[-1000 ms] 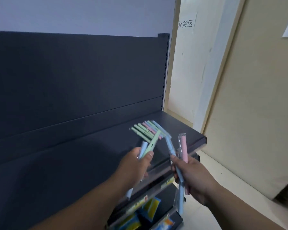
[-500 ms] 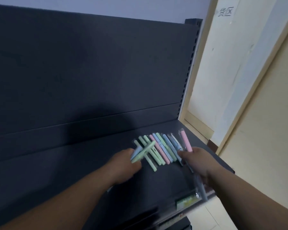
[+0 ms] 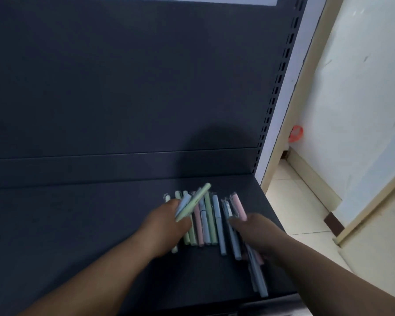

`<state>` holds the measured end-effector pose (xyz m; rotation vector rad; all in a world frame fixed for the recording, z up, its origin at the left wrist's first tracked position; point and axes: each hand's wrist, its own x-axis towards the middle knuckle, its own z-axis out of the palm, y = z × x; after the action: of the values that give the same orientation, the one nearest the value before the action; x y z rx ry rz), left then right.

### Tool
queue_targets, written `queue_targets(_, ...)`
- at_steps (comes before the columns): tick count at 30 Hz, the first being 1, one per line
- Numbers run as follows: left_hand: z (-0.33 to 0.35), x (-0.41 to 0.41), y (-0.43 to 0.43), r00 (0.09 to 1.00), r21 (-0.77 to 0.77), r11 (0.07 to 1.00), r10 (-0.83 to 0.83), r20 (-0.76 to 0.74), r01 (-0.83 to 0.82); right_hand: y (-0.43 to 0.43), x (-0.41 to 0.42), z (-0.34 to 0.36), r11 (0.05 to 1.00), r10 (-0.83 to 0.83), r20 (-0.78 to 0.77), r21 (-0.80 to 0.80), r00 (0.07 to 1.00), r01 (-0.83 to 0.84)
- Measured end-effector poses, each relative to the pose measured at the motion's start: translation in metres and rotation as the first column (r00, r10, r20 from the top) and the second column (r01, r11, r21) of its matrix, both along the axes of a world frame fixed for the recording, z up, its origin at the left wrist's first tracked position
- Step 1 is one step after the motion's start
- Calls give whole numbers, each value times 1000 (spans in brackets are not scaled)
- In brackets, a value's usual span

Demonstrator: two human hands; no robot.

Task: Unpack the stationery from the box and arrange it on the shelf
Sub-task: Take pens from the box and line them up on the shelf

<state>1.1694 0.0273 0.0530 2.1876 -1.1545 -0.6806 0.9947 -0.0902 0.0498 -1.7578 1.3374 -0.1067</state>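
- The shelf [image 3: 78, 236] is occupying the lower half of the view; it is dark grey, with a matching back panel [image 3: 123, 76] rising behind it.
- A row of pens [image 3: 206, 224] in green, pink and blue is lying side by side on the shelf board towards 5 o'clock of the view, near the right end of the board, tips pointing to 12 o'clock.
- The left hand [image 3: 167, 226] is reaching in from 7 o'clock and hovering over the row's left end. Its thumb and fingers are pinching a green pen [image 3: 195, 200], tilted towards 1 o'clock, with a pale blue pen [image 3: 183, 205] alongside.
- The right hand [image 3: 258, 236] is coming in from 4 o'clock, at 3 o'clock of the row. Its fingers are curling around a loose bundle [image 3: 258, 277] of blue pens with one pink; the ends are sticking out at 11 and 5 o'clock. The image is blurred, so exact finger placement is not readable.
- A slotted upright [image 3: 281, 76] is bounding the shelf at 3 o'clock.
- A small orange object [image 3: 295, 133] is sitting by the door frame beyond, above the tiled floor [image 3: 294, 201].
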Motion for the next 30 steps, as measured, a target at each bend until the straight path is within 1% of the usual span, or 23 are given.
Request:
queue_targets(3,-5,-8,1,1000,-13,1000,7,-8,-7,-9,0,-2,995,39,-38,-90,999,-42)
queue_targets(6,-7,-9,1,1000,-34,999,17,1,-17,-18,3,-4,994,-51,71,-92,996,58)
queue_targets(7,-7,-8,2,1000,-38,999,16,2,-16,-20,4,-3,990,-76,86,-109,993,85)
queue_targets(10,-6,-5,4,1000,-44,999,8,-6,-8,-23,8,-2,983,-96,66,-153,993,105)
queue_targets(14,-6,3,7,1000,-24,1000,-10,10,10,-26,13,-2,983,-114,69,-139,991,122)
queue_targets(19,-3,12,5,998,-20,999,-24,53,25,-29,11,-4,966,-100,27,-236,995,104)
queue_targets(24,-7,18,4,999,-15,1000,-21,42,21,-25,16,-12,946,21,-142,-318,990,-66)
queue_targets(26,-9,19,5,999,-13,999,-29,39,30,-30,18,-16,938,1,-148,-343,989,-52)
queue_targets(30,-12,24,6,1000,-18,1000,-10,27,11,-44,26,-17,919,-53,-98,-394,994,10)
